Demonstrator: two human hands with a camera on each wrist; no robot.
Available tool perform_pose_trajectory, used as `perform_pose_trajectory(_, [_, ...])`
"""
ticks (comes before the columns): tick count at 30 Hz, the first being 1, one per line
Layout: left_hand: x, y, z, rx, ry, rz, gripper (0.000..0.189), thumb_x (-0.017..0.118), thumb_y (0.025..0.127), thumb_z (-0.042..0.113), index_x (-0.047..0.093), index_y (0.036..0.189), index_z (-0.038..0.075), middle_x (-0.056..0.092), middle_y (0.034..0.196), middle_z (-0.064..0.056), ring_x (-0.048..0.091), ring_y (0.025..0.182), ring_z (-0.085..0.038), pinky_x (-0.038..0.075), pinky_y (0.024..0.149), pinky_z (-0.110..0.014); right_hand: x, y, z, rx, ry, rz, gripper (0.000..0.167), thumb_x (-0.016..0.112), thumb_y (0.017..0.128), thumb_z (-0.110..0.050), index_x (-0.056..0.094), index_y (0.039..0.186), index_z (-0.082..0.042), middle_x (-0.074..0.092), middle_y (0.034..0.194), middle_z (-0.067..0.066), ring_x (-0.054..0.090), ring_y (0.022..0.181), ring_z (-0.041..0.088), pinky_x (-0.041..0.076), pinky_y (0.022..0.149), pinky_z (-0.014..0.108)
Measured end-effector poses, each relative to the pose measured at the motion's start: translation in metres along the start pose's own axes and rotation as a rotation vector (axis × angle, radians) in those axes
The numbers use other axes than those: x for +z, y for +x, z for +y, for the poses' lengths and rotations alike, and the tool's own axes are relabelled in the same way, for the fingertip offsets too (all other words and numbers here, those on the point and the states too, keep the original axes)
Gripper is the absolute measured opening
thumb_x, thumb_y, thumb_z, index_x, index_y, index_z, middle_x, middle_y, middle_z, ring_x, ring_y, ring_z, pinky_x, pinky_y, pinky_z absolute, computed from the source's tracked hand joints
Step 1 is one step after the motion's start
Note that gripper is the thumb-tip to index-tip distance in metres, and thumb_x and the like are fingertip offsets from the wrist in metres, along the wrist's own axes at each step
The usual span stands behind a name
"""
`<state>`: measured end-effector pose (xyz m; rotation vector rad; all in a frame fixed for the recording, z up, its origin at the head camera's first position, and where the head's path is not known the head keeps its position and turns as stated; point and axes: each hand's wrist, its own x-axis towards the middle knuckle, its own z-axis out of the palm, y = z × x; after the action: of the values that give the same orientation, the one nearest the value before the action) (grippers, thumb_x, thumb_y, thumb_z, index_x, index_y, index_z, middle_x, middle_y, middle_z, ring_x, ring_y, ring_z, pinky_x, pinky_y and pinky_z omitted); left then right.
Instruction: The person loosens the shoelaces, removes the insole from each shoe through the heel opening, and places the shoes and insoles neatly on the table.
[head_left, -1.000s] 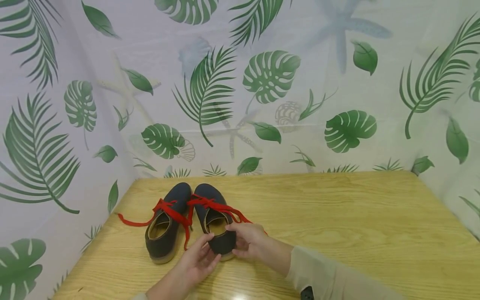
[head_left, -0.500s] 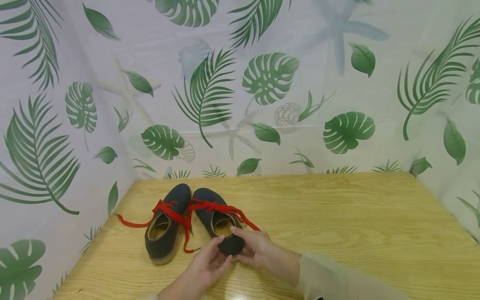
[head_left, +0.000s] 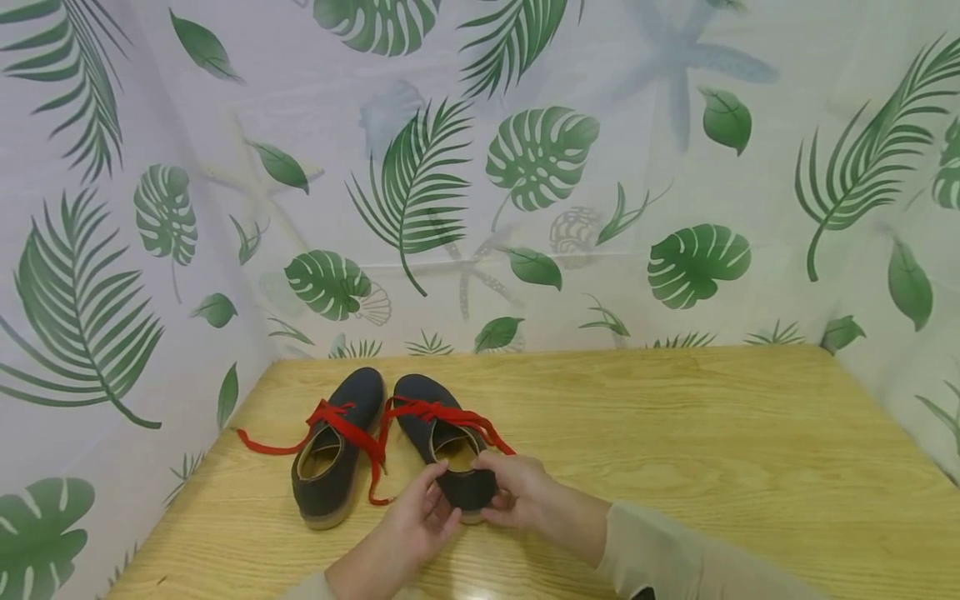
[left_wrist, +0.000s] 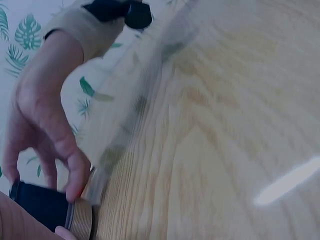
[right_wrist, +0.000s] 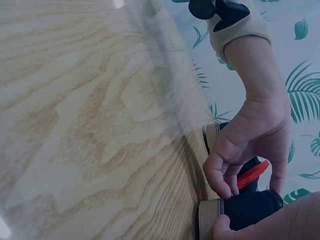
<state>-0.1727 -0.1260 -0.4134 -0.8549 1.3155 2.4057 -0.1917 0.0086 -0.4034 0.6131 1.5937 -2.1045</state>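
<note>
Two dark navy shoes with red laces stand side by side on the table, toes pointing away. The left shoe [head_left: 324, 492] stands untouched. My left hand [head_left: 414, 523] and right hand [head_left: 528, 493] hold the heel of the right shoe [head_left: 467, 490] from either side. Each thumb is at the collar and the fingers reach down towards the sole. In the left wrist view my right hand [left_wrist: 42, 115] grips the shoe's heel [left_wrist: 42, 204] above its ridged tan sole [left_wrist: 82, 220]. In the right wrist view my left hand [right_wrist: 257, 132] grips it from the other side.
A light wood-grain table [head_left: 675, 450] carries the shoes. Behind and beside it hangs a white leaf-print cloth [head_left: 585, 292]. A loose red lace [head_left: 266, 446] trails left of the left shoe, and another lace end [head_left: 375, 492] lies between the shoes.
The right shoe's heel has shifted right, away from the left shoe, with both hands moving along on it. Its toe has shifted only slightly. The left shoe has stayed put.
</note>
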Motion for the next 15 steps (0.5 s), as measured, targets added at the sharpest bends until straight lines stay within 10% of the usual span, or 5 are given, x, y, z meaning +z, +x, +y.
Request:
perform_pose_trajectory(8, [-0.013,0.039,0.013,0.15,0.019,-0.011,0.092,0.076,0.078,0.01,0.018,0.149,0.001,0.057,0.124,-0.013,0.054,0.114,-0.025,0.036,0.106,-0.048,-0.008,0.0,-0.003,0.017,-0.066,-0.01,0.048,0.064,0.08,-0.01,0.046,0.122,0.005,0.049,0.121,0.03,0.046,0.091,0.031,0.051,0.088,0.045])
perform_pose_trajectory(15, [0.0,0.018,0.014,0.169,0.1,-0.041,0.087,0.062,0.088,0.002,0.001,0.15,-0.002,0.021,0.15,-0.031,0.026,0.138,-0.041,0.034,0.105,-0.053,-0.017,-0.005,-0.006,0.019,-0.088,0.004,0.062,0.067,0.081,-0.01,0.037,0.132,0.009,0.041,0.127,0.035,0.047,0.09,0.03,0.053,0.086,0.041])
